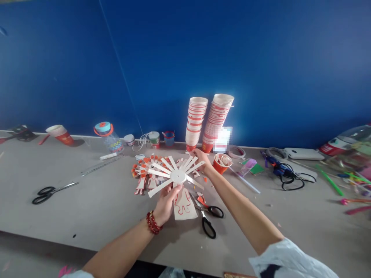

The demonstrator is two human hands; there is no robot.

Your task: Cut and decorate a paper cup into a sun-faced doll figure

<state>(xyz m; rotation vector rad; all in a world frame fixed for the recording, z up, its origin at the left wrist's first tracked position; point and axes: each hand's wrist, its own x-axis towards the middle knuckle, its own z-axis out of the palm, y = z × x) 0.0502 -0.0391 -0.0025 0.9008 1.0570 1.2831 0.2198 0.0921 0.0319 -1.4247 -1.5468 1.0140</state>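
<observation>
A white paper cup, cut into long strips, fans out around its round base. My left hand grips it from below, the thumb pressed near the base. A wider paper flap with a red outlined figure hangs below the thumb. My right hand is at the upper right strips, its fingers closed around a strip's end; the exact contact is partly hidden. Black-handled scissors lie with spread handles just right of the flap. Behind the cut cup lie several red-and-white paper figure cutouts.
Two tall stacks of paper cups stand against the blue wall. A red cup of scraps is beside my right forearm. Left are other scissors, a ruler and a bottle. A glue gun with cable lies right.
</observation>
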